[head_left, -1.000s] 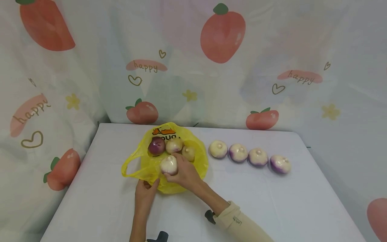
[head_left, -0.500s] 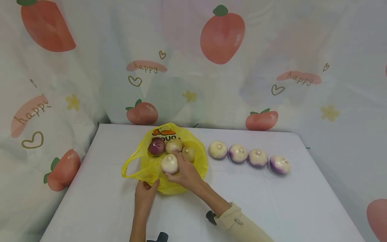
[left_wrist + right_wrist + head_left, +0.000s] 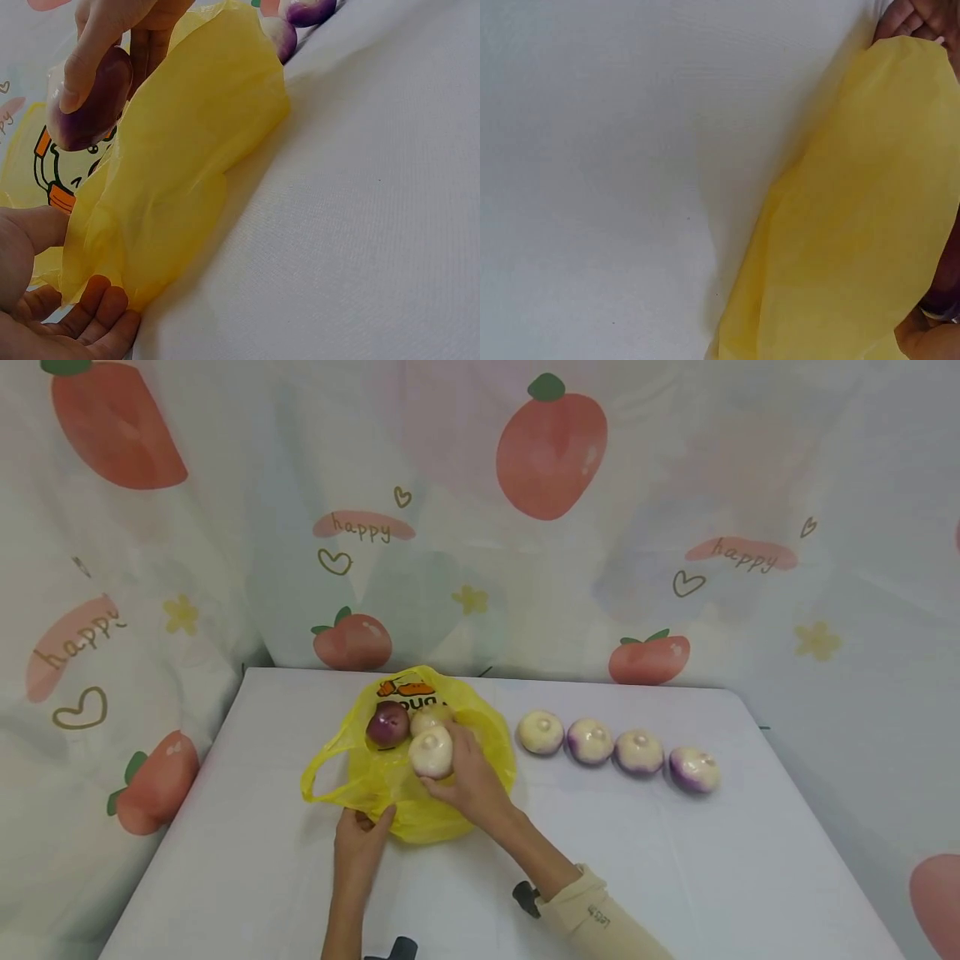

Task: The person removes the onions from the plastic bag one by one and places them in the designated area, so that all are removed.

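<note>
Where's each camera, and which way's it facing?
Head: on the head, facing forward and down at the yellow bag; left hand and right hand show.
Left wrist: on that wrist, facing the bag and table; both hands show.
Right wrist: on that wrist, facing the bag; both hands partly show.
Both wrist views share the bag.

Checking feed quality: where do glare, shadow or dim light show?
Head: highlights on the round, glossy dark-purple vegetable; left wrist: dim, soft shadow beside the thin yellow plastic bag on the white tabletop; right wrist: also dim, soft shadow along the bag.
</note>
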Demonstrator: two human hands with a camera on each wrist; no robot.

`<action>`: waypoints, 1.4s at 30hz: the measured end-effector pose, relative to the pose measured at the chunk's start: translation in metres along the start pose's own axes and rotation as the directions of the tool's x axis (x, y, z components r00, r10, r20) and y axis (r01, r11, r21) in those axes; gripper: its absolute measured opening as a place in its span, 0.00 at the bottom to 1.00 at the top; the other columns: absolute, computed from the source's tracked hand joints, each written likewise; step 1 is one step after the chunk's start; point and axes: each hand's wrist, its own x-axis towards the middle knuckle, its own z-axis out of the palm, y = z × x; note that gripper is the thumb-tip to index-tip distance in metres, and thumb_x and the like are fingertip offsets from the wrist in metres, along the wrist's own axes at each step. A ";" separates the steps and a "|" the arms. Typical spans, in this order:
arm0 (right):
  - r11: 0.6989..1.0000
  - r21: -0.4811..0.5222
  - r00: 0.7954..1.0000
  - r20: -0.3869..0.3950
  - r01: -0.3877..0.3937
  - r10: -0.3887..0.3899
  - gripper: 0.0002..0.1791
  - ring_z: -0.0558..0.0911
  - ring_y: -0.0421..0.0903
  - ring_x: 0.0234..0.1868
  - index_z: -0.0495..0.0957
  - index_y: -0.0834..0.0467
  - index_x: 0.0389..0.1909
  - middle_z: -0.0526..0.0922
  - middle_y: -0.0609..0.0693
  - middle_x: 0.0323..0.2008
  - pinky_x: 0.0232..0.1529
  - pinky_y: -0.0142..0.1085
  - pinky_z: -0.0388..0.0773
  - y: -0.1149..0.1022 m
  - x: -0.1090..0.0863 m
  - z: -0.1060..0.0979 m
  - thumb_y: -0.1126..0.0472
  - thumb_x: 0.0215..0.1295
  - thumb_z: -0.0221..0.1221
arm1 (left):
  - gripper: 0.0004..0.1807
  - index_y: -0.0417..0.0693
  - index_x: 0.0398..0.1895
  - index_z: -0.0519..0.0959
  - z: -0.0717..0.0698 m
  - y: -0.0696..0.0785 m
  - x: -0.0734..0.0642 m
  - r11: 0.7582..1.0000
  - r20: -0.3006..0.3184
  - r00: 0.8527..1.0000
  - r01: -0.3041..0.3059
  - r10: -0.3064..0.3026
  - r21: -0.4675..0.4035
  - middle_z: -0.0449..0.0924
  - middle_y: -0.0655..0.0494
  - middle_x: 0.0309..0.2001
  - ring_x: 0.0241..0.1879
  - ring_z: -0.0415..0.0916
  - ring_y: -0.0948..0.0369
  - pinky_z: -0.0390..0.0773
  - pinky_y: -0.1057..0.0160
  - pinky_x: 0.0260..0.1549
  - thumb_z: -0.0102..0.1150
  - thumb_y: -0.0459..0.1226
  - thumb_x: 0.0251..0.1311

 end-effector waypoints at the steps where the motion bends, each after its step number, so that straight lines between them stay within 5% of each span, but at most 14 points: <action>1: 1.000 0.012 1.000 -0.005 0.002 -0.002 0.47 0.69 0.49 0.56 0.53 0.65 0.67 0.63 0.59 0.61 0.57 0.39 0.68 0.000 0.000 -0.001 0.53 0.53 0.69 | 0.29 0.41 0.59 0.66 0.000 0.000 0.000 1.000 0.000 1.000 0.000 0.000 0.001 0.71 0.47 0.46 0.43 0.69 0.55 0.72 0.58 0.43 0.60 0.46 0.60; 12: 0.999 0.041 0.995 -0.095 0.021 -0.017 0.46 0.69 0.49 0.58 0.55 0.62 0.67 0.60 0.57 0.62 0.56 0.37 0.68 0.007 -0.007 -0.003 0.53 0.52 0.69 | 0.28 0.41 0.58 0.66 0.000 -0.002 -0.002 1.000 -0.004 1.000 0.002 -0.002 0.018 0.71 0.47 0.45 0.42 0.69 0.54 0.71 0.58 0.42 0.60 0.46 0.61; 28: 0.992 0.119 0.997 -0.058 -0.045 0.052 0.48 0.67 0.47 0.60 0.52 0.64 0.67 0.62 0.57 0.62 0.60 0.39 0.64 0.012 -0.016 -0.006 0.52 0.52 0.69 | 0.28 0.43 0.58 0.67 0.000 -0.005 -0.002 1.000 0.006 1.000 0.010 -0.010 0.011 0.72 0.48 0.45 0.42 0.69 0.55 0.71 0.59 0.41 0.60 0.48 0.60; 42: 0.988 0.155 0.991 -0.135 0.011 0.010 0.43 0.69 0.46 0.57 0.57 0.61 0.65 0.66 0.54 0.58 0.58 0.42 0.66 0.021 -0.024 -0.018 0.52 0.52 0.69 | 0.28 0.44 0.58 0.67 -0.002 0.001 0.000 1.000 0.016 1.000 0.013 -0.013 0.013 0.70 0.48 0.46 0.43 0.68 0.55 0.70 0.58 0.41 0.60 0.49 0.60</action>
